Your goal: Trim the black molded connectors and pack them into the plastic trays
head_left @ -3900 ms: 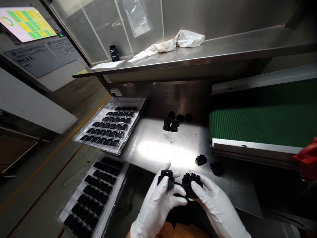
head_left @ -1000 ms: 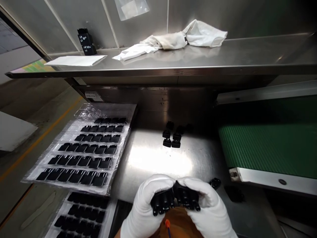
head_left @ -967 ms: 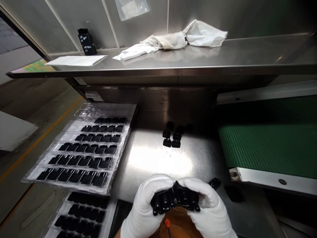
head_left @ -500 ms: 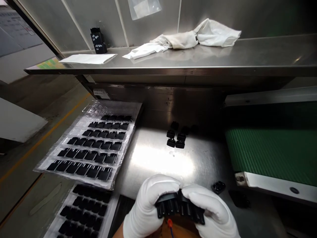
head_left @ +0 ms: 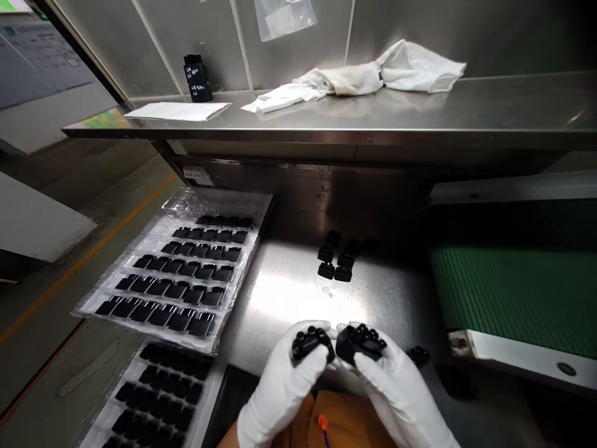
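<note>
The gloved left fingers [head_left: 311,369] held a first black part [head_left: 306,344], its round studs up, and the right fingers [head_left: 367,368] held a second black part [head_left: 355,343] just beside it. Beyond the fingers, a small cluster of black parts [head_left: 344,260] sat on the metal counter [head_left: 282,286]; a loose black part [head_left: 418,356] lay near the right fingers, to their right. Left of the fingers, rows of black pieces [head_left: 159,287] lined an upper tray [head_left: 228,202]. Farther right lay a green belt [head_left: 504,295]. Well beyond the fingers, a shelf [head_left: 504,109] bore crumpled white cloth [head_left: 354,81] and a black block [head_left: 198,78].
</note>
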A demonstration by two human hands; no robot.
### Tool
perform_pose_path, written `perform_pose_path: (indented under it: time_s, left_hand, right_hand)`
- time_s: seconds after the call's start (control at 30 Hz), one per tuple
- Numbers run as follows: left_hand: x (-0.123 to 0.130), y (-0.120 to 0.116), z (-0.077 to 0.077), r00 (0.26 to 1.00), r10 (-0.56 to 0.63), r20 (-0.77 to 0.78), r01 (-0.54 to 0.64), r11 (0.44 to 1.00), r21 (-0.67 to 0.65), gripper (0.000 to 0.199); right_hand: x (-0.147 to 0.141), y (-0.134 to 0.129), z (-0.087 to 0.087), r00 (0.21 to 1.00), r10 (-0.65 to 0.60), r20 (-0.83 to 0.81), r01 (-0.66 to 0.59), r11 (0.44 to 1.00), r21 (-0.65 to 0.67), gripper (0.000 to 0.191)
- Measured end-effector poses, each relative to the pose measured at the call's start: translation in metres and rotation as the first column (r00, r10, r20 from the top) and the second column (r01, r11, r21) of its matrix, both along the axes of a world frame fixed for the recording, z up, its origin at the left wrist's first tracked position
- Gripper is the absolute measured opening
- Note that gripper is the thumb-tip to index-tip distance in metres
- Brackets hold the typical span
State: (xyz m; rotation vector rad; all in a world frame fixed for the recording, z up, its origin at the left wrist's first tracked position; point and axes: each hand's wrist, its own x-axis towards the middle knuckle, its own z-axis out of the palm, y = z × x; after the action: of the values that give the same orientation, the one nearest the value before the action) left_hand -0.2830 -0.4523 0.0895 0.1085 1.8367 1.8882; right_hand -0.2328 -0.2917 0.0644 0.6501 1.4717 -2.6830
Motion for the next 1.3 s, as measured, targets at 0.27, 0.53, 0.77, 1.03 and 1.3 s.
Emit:
perform_pose_path:
  time_s: [0.27, 0.53, 0.77, 1.03, 1.3]
  left_hand:
    - [0.0, 0.004, -0.007, 0.834, -0.117, 0.539, -0.23, 0.814, 0.534, 0.042]
    - [0.007, 0.003, 0.004, 0.777, -0.074, 0.625, -0.307, 0.822, 0.479, 0.034]
    - [0.016, 0.0, 0.0, 0.766, -0.005, 0.643, -0.378, 0.805, 0.456, 0.022]
    - [0.027, 0.002, 0.001, 0.851, 0.216, 0.479, -0.391, 0.869, 0.303, 0.019]
    - [0.036, 0.0, -0.014, 0.894, 0.248, 0.373, -0.297, 0.951, 0.081, 0.025]
  right_hand:
    - [0.006, 0.003, -0.005, 0.989, 0.133, 0.071, -0.107, 0.951, -0.291, 0.032]
    - [0.008, 0.007, -0.014, 0.982, 0.131, 0.135, -0.076, 0.933, -0.351, 0.036]
    - [0.01, 0.004, -0.004, 0.985, 0.136, 0.103, -0.091, 0.929, -0.358, 0.03]
    - [0.014, 0.003, -0.006, 0.964, 0.197, 0.177, -0.111, 0.907, -0.406, 0.022]
    - [0.016, 0.001, -0.01, 0.927, 0.321, 0.194, -0.312, 0.947, -0.072, 0.032]
